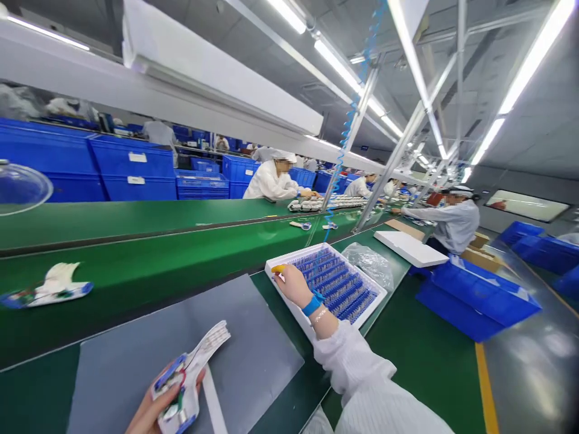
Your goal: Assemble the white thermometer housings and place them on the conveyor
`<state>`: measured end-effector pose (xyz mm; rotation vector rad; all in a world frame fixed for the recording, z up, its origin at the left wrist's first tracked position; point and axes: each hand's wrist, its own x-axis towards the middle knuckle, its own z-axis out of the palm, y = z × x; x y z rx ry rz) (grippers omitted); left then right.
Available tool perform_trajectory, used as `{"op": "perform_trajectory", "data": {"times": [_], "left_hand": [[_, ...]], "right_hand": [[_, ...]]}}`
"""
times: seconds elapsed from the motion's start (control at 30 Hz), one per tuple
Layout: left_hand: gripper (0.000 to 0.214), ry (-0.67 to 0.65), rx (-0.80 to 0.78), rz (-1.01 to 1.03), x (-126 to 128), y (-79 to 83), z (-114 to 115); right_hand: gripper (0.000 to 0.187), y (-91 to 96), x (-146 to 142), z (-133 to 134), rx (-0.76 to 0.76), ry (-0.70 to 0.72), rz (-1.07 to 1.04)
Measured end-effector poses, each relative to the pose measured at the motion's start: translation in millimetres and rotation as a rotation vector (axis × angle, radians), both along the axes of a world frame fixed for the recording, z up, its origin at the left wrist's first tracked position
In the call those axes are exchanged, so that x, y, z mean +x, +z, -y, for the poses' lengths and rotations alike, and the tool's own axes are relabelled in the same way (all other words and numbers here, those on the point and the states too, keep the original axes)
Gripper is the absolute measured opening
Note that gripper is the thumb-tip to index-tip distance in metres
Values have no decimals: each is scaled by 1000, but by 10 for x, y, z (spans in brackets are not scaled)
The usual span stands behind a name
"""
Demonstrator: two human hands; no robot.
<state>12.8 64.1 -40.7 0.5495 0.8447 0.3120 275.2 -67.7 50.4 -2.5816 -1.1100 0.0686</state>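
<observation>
My left hand (pixel 151 407) grips an opened white-and-blue handheld device housing (pixel 205 349) over the grey mat, its fingers wrapped around the sides. Wires and small parts show inside the housing, and a white strip (pixel 213 401) hangs beside it. Reaching forward, my right hand (pixel 295 286) is at the near-left corner of a white tray (pixel 380 299) packed with rows of small blue parts with metal pins (pixel 337 280). A yellow cover (pixel 278 269) sits on one fingertip. Its fingers are pinched together, and anything between them is too small to make out.
Beyond the grey mat (pixel 181 319) runs a green belt (pixel 136 241) carrying another opened housing (pixel 49 289). A clear plastic bag (pixel 368 262) and a white lid (pixel 409 248) lie past the tray. Blue bins (pixel 474 295) stand at right; co-workers sit farther along.
</observation>
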Motion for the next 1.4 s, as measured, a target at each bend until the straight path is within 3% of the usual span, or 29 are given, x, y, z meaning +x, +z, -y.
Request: {"op": "perform_trajectory", "data": {"times": [0.07,0.2,0.27,0.37,0.57,0.67,0.77,0.87,1.1,1.4], "left_hand": [[69,-22,43,67,-16,108,75],[80,-61,108,180,1,148,100],[81,-62,159,177,2,113,77],[82,-80,217,154,-4,81,72],[82,-72,319,158,18,95,109],[81,-9,374,162,22,123,99],[81,64,352,169,19,156,82],[81,92,318,178,18,160,74],[78,82,308,182,24,99,80],[75,142,237,185,24,51,81]], "right_hand": [[26,-14,-355,-140,72,190,-142],[24,-152,-954,-342,208,557,-706],[22,-230,-1098,-403,224,592,-870],[23,-308,-1157,-473,229,584,-936],[20,-297,-1158,-538,206,579,-820],[22,-274,-1207,-516,213,590,-657],[34,-288,-1265,-465,207,614,-427],[33,-339,-1288,-432,148,636,-294],[29,-419,-1239,-477,103,729,-228],[18,-550,-1296,-433,214,687,8]]}}
